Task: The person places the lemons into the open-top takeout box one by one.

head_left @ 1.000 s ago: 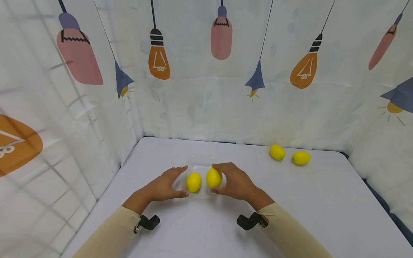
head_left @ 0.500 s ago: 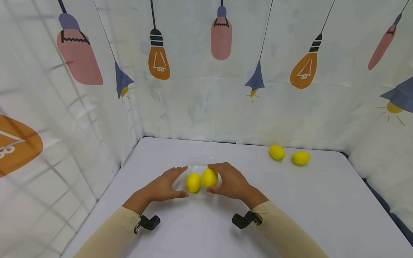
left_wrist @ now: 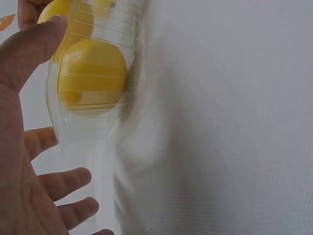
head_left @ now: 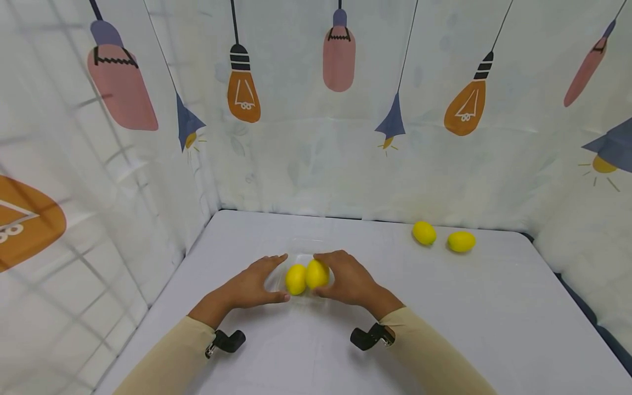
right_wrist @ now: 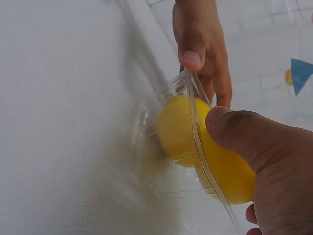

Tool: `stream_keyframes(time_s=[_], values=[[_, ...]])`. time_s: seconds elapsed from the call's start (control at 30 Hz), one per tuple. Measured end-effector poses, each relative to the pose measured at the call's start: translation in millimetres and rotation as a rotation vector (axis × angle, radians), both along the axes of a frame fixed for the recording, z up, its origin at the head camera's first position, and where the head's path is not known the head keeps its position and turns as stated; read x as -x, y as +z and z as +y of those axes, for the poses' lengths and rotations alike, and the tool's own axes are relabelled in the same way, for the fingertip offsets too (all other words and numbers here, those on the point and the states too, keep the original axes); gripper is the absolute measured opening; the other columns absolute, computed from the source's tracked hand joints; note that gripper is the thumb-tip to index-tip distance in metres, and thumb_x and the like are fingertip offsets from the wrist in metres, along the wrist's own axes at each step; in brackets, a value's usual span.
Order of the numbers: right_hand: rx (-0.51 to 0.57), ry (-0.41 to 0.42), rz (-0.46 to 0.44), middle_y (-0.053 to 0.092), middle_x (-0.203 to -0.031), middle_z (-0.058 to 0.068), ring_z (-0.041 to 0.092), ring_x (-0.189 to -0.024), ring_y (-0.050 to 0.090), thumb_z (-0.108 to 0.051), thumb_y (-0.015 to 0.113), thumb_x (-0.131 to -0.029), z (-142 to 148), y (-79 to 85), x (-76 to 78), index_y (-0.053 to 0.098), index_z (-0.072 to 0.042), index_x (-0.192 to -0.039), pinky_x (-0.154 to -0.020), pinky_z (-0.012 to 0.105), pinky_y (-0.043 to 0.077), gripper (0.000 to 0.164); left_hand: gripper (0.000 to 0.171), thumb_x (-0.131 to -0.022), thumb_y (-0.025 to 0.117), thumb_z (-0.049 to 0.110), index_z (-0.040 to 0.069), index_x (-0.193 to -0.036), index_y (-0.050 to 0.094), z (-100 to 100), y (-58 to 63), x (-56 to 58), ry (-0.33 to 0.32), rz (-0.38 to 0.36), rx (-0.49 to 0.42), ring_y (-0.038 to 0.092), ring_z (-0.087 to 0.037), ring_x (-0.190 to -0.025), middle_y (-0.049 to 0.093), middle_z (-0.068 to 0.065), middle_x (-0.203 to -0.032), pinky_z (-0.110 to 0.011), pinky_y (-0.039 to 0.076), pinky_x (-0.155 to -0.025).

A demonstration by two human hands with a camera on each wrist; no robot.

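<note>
A clear plastic container (left_wrist: 93, 117) sits on the white table in front of me. Inside its left part lies one yellow lemon (head_left: 295, 280). My left hand (head_left: 252, 285) holds the container's left end, thumb on the near rim and other fingers spread at the far side. Between thumb and fingers, my right hand (head_left: 353, 280) grips a second lemon (head_left: 316, 274) at the container's right part. The two lemons look side by side and touching in the head view. From the right wrist, the gripped lemon (right_wrist: 227, 174) shows partly above the rim (right_wrist: 198, 142).
Two more lemons lie near the table's back right edge, one lemon (head_left: 424, 233) left of the other lemon (head_left: 461, 241). White curtains (head_left: 306, 164) with printed lamps surround the table (head_left: 494, 318) at the back and sides. Black wrist cameras (head_left: 229, 340) are strapped on both forearms.
My right hand has moved left with its lemon, closing the gap to the lemon in the container. The left hand and the two far lemons have stayed put.
</note>
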State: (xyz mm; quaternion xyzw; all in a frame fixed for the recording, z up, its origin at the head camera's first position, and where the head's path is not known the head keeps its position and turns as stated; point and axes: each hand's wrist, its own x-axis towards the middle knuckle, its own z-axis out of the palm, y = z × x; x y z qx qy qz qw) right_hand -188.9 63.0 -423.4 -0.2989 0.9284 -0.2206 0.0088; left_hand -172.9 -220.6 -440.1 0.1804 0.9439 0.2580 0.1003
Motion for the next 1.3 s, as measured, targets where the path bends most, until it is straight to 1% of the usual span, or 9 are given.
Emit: stream_keyframes(time_s=[0.2, 0.37, 0.6, 0.83, 1.0, 1.3], values=[[0.01, 0.016, 0.017, 0.061, -0.142, -0.003, 0.022, -0.132, 0.051, -0.044, 0.082, -0.087, 0.7, -3.1, 0.8, 0.06, -0.018, -0.145, -0.112, 0.043, 0.041, 0.068, 0.101, -0.082, 0.077, 0.063, 0.02, -0.162, 0.033, 0.7, 0.5, -0.1, -0.002, 0.0, -0.002, 0.02, -0.042, -0.152, 0.033, -0.011, -0.164, -0.067, 0.022, -0.116], [0.0, 0.027, 0.031, 0.061, -0.141, -0.004, 0.021, -0.133, 0.05, -0.047, 0.08, -0.088, 2.3, -4.1, 2.0, 0.059, -0.02, -0.146, -0.112, 0.042, 0.042, 0.068, 0.102, -0.082, 0.076, 0.065, 0.019, -0.162, 0.033, 0.4, -0.1, 0.3, -0.013, 0.011, -0.002, 0.021, -0.042, -0.152, 0.033, -0.011, -0.164, -0.066, 0.022, -0.117], [-0.013, 0.061, 0.076, 0.063, -0.14, -0.001, 0.024, -0.13, 0.051, -0.045, 0.079, -0.089, 3.4, -2.8, 3.0, 0.061, -0.016, -0.145, -0.111, 0.045, 0.042, 0.065, 0.105, -0.081, 0.074, 0.07, 0.019, -0.162, 0.033, -0.1, -1.2, 0.4, -0.017, 0.015, -0.001, 0.021, -0.042, -0.152, 0.034, -0.011, -0.164, -0.066, 0.022, -0.117], [-0.058, 0.031, 0.104, 0.067, -0.133, -0.005, 0.023, -0.126, 0.055, -0.038, 0.075, -0.093, 3.2, -1.8, 1.7, 0.071, -0.02, -0.133, -0.11, 0.047, 0.042, 0.044, 0.102, -0.082, 0.077, 0.064, 0.021, -0.162, 0.032, 0.8, -2.0, 0.8, -0.001, 0.006, 0.004, 0.021, -0.041, -0.152, 0.033, -0.011, -0.164, -0.066, 0.022, -0.117], [-0.057, 0.016, 0.081, 0.07, -0.128, -0.007, 0.021, -0.123, 0.056, -0.037, 0.075, -0.093, 2.7, -2.5, 2.4, 0.073, -0.02, -0.13, -0.109, 0.046, 0.041, 0.041, 0.102, -0.082, 0.078, 0.063, 0.021, -0.162, 0.032, 0.5, -3.7, 1.6, 0.007, 0.012, 0.004, 0.021, -0.041, -0.152, 0.033, -0.01, -0.164, -0.066, 0.022, -0.117], [-0.079, 0.005, 0.028, 0.071, -0.125, -0.008, 0.023, -0.126, 0.052, -0.036, 0.073, -0.094, -1.8, -4.0, 5.0, 0.072, -0.019, -0.132, -0.111, 0.045, 0.033, 0.041, 0.104, -0.08, 0.078, 0.065, 0.022, -0.163, 0.032, 0.1, -5.2, 1.2, 0.011, 0.015, -0.004, 0.019, -0.043, -0.152, 0.034, -0.01, -0.164, -0.067, 0.022, -0.116]])
